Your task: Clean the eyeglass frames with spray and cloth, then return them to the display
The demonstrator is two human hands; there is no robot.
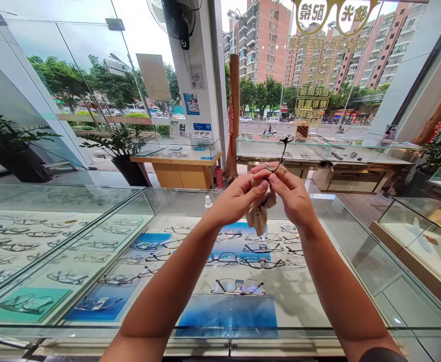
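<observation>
Both my hands are raised together over a glass display counter (359, 261). My left hand (235, 198) pinches a beige cleaning cloth (257, 217) that hangs down below my fingers. My right hand (292, 196) is closed on a pair of thin black-framed glasses (279, 160), whose temple arm sticks up above my fingers. The cloth is pressed against the glasses between my two hands. Their lenses are mostly hidden by my fingers.
Several pairs of glasses (239, 286) lie on blue and white trays inside the counter. A small white spray bottle (207, 202) stands on the glass top behind my left wrist. More glass showcases (281, 146) stand by the windows, with potted plants (126, 151) to the left.
</observation>
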